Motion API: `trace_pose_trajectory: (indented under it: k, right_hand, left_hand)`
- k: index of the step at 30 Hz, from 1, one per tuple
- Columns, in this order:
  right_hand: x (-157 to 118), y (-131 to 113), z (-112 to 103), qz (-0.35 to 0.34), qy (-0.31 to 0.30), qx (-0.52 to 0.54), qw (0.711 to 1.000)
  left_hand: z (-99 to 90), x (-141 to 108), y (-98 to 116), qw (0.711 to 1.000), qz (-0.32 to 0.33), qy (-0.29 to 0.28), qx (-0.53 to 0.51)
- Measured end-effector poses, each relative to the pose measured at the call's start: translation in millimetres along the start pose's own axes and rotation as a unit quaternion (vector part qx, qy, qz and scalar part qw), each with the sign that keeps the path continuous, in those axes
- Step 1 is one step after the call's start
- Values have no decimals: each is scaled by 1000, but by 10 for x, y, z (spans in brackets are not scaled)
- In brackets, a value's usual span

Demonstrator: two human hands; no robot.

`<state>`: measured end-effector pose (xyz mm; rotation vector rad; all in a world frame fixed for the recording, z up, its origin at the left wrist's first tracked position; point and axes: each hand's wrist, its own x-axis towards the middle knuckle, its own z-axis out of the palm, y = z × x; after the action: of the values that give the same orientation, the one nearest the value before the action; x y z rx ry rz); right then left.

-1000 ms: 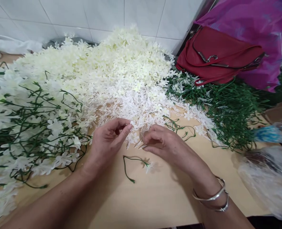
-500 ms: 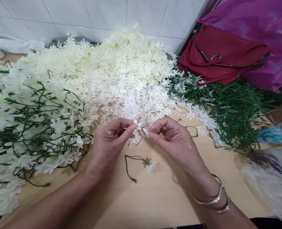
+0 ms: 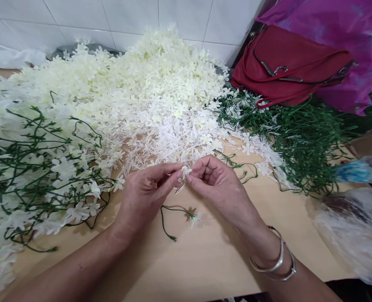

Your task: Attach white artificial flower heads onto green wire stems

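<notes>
Head view. A small white blossom [image 3: 186,170] sits between the hands, the left hand [image 3: 148,188] and right hand [image 3: 219,180] each pinching it with thumb and forefinger. It is probably very light, soft and easily creased, best held lightly near the centre rather than by the petal tips. Compared with the frame half a second earlier, the fingertips have closed the gap between them. A green-stemmed sprig [image 3: 194,217] still lies on the bench [image 3: 186,264], on the wearer's side of the hands.
</notes>
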<state>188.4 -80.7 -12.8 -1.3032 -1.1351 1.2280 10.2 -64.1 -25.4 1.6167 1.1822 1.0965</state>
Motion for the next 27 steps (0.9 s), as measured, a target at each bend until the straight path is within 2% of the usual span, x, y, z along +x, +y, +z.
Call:
trace_pose_trajectory:
  k: [6,10,15,21,27]
  right_hand:
    - [1,7,17,-13,22,6,1000]
    - [1,-7,19,4,15,4,1000]
    - [-11,-5,62,9,37,19,999]
    - [-2,-20,52,-10,48,22,999]
    - [37,-30,-55,-44,79,-21,996]
  left_hand:
    - [29,43,6,997,-25,-21,-63]
    - [23,36,-12,998,-29,-19,-53]
    - [27,7,-43,1000,-19,4,-21]
    - [5,88,30,986,-77,34,-147]
    - [-58,133,50,986,-82,39,-139]
